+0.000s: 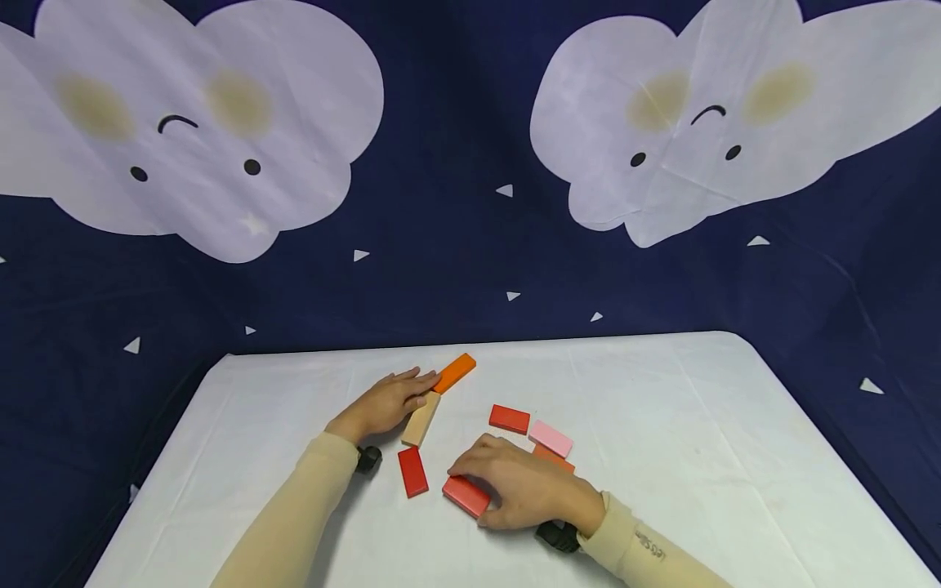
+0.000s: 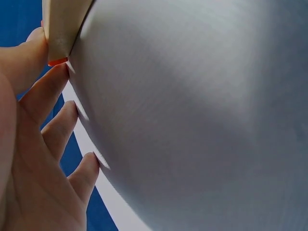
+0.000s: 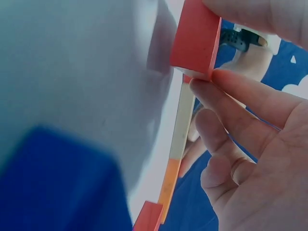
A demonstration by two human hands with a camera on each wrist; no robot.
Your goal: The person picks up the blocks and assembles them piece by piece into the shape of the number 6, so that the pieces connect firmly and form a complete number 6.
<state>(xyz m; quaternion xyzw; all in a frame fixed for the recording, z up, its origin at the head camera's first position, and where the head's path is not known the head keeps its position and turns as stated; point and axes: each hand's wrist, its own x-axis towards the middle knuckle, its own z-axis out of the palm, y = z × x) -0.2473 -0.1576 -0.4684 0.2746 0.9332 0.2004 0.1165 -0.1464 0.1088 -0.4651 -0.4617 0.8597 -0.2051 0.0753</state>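
My left hand (image 1: 385, 403) lies at the joint between an orange block (image 1: 459, 370) and a plain wooden block (image 1: 421, 420), its fingers stretched out. In the left wrist view the thumb touches the wooden block (image 2: 62, 26) and the other fingertips reach the white cloth. Below these two blocks, a red block (image 1: 413, 472) continues the bent row. My right hand (image 1: 525, 483) pinches another red block (image 1: 465, 497) between thumb and fingertips, just right of the row's near end. That held block (image 3: 196, 38) shows close up in the right wrist view.
Behind and beside the right hand lie a red block (image 1: 510, 419), a pink block (image 1: 550, 438) and an orange-red block (image 1: 555, 459) partly covered by the hand. A white cloth (image 1: 676, 457) covers the table. A blurred blue shape (image 3: 62, 187) fills the right wrist view's lower left.
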